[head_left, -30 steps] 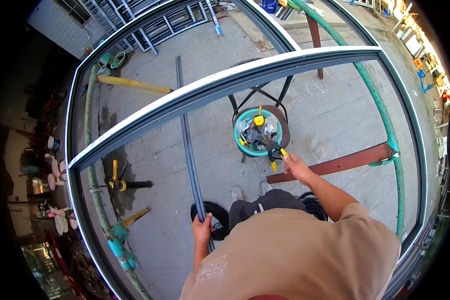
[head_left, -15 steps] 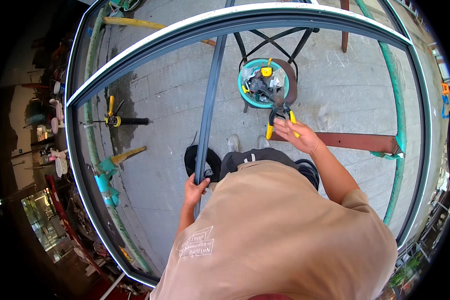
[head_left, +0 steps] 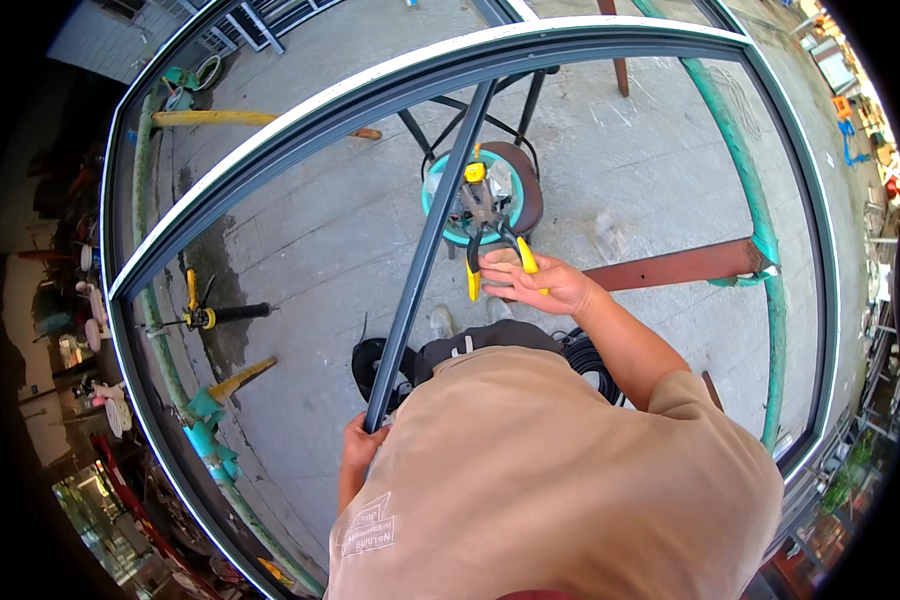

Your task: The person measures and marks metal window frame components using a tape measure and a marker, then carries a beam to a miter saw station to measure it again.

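My right hand holds a pair of pliers by the yellow-and-black handles, which are spread apart. The dark jaws point away from me and overlap the teal bucket in view, just right of a long grey metal bar. Around the lower end of this bar my left hand is closed; some of its fingers are hidden. At its far end the bar meets the large dark frame with a pale outer edge. Whether the pliers touch the bar cannot be made out.
The bucket holds a yellow tape measure and loose tools, on a brown stool. Green-wrapped rails run under the frame, with a reddish-brown beam at right. A caulking gun sits by the left rail. Black coiled cable lies near me.
The view has shifted and turned. My right hand has brought the pliers left, closer to the bar. My left hand appears lower, still on the bar, which now slants more.
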`<state>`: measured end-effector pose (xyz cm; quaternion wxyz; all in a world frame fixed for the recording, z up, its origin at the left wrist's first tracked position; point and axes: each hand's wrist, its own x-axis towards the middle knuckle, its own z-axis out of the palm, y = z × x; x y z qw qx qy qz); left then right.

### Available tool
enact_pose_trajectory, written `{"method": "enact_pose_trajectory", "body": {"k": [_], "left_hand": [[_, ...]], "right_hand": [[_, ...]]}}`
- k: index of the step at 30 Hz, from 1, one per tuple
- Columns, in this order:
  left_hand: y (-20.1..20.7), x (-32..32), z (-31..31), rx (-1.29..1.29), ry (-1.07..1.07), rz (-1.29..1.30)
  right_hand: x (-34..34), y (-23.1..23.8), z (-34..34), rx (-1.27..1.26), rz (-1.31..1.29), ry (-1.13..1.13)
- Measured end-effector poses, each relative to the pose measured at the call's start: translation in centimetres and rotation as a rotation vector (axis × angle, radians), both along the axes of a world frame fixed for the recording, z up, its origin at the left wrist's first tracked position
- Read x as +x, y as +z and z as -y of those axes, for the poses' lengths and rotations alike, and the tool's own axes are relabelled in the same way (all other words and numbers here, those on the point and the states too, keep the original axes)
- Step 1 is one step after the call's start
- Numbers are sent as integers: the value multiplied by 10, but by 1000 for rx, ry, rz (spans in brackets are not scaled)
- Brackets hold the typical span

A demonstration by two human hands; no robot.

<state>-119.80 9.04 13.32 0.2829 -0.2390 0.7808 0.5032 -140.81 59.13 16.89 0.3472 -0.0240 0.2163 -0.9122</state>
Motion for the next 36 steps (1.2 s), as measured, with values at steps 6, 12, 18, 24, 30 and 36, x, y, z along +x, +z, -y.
{"method": "enact_pose_trajectory", "body": {"k": [6, 12, 18, 24, 30, 36], "left_hand": [[10, -15, 11, 83, -86, 50], [14, -48, 18, 182, -156, 160], [26, -84, 6, 115, -405, -8], [124, -138, -76, -206, -681, -261], [207, -184, -145, -445, -649, -600], [221, -205, -174, -598, -557, -798]], "right_hand": [[16, 21, 3, 16, -22, -108], [30, 49, -18, 133, -114, -275], [53, 87, -45, 124, -316, -396], [74, 148, -53, 199, -422, -534], [86, 174, -78, 808, -644, -569], [103, 172, -66, 1029, -549, -559]]}}
